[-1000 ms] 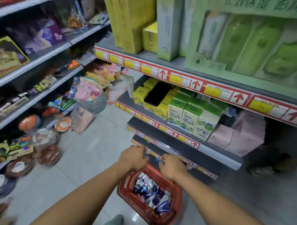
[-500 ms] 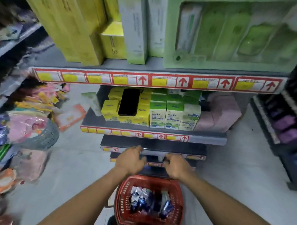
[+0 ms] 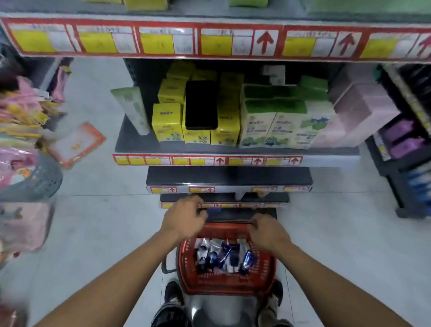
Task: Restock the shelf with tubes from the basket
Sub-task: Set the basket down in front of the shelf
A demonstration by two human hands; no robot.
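We're in a shop aisle: tiered shelves (image 3: 234, 151) edged with red-and-yellow price labels (image 3: 145, 40), boxed goods (image 3: 167, 121) stacked in the centre of the frame, packaged items hanging at the left edge, and a red shopping basket (image 3: 225, 285) on the tiled floor (image 3: 95, 232) at bottom centre.

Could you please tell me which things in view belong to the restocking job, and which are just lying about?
Belonging to the job:
red plastic mesh basket
blue and white tubes in it
dark empty lower shelf
left hand
right hand

Just lying about:
yellow cartons
black flat phone-like slab on them
green and white cartons
grey perforated basket
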